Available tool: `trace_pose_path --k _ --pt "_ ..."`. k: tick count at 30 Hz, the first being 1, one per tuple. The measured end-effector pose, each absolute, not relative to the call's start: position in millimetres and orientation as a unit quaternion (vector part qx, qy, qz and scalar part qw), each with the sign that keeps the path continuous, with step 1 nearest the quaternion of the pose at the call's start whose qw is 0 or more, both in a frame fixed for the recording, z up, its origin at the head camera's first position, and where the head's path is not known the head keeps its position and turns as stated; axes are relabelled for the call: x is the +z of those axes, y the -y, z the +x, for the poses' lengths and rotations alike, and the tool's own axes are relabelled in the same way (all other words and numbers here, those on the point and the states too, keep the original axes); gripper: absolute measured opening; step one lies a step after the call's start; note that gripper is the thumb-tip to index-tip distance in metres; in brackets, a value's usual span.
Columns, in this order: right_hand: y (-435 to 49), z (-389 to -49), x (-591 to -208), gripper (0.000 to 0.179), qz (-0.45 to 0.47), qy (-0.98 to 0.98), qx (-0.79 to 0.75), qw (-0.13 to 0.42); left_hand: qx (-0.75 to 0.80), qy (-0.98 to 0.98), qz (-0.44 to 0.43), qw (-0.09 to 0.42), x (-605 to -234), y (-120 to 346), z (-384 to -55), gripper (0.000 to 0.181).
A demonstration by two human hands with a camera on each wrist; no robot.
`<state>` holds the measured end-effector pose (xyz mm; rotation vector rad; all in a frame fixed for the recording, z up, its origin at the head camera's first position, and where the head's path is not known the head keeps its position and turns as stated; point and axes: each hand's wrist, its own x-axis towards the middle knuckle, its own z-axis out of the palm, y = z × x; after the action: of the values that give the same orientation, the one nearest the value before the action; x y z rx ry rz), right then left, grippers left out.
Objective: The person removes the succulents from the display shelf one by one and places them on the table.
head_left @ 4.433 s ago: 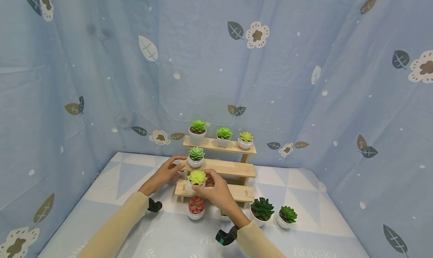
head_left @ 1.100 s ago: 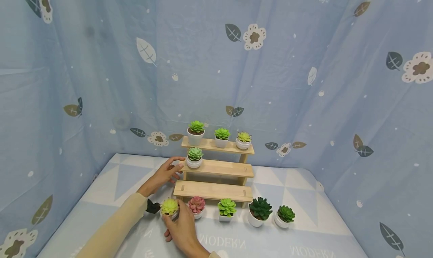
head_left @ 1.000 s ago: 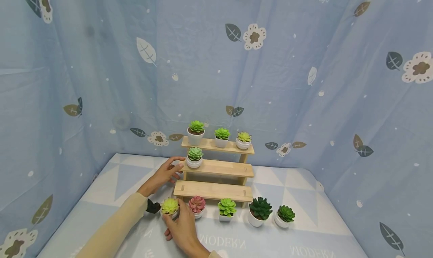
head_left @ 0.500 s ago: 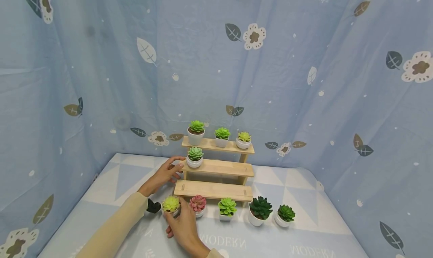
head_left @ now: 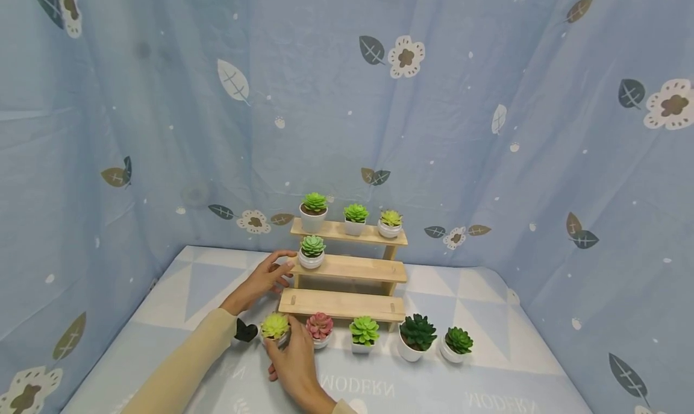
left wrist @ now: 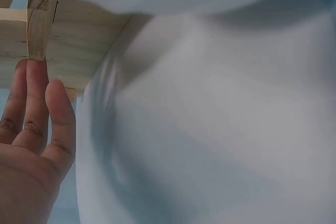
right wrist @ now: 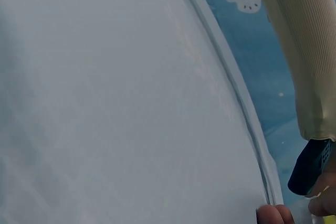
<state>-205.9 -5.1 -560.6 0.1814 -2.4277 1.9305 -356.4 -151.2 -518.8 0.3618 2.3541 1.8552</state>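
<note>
My right hand (head_left: 295, 357) grips the white pot of a yellow-green potted succulent (head_left: 275, 325) low at the table's front left. Just right of it stands a red potted succulent (head_left: 320, 325), partly behind the fingers. My left hand (head_left: 264, 281) touches the left end of a three-tier wooden stand (head_left: 347, 304) near its middle shelf. In the left wrist view its fingers (left wrist: 35, 98) reach up fairly straight, tips against the wood. Beside that hand, a pale green potted succulent (head_left: 311, 251) sits on the middle shelf. The right wrist view catches only fingertips (right wrist: 270, 214) at its bottom edge.
Three potted succulents, one of them in a taller pot (head_left: 313, 214), line the top shelf. Along the front stand a bright green one (head_left: 364, 332), a large dark green one (head_left: 417, 337) and a small dark green one (head_left: 457, 345). A patterned curtain (head_left: 347, 100) hangs behind.
The right hand has brought the yellow-green succulent from the bottom shelf down to the table's front left, then slightly right. The red succulent has shifted a little right. The left hand stays put.
</note>
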Motion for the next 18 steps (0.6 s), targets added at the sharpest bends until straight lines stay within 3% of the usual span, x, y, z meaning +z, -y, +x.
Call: trace_pose_path --k 9,18 --pt "-6 -199 -549 0.065 0.085 0.79 0.607 -0.002 0.614 -0.777 0.126 0.058 -520 152 -357 0.049" --pt "-27 -201 -521 0.054 0.177 0.802 0.568 0.047 0.611 -0.777 0.14 0.064 -519 154 -357 0.052"
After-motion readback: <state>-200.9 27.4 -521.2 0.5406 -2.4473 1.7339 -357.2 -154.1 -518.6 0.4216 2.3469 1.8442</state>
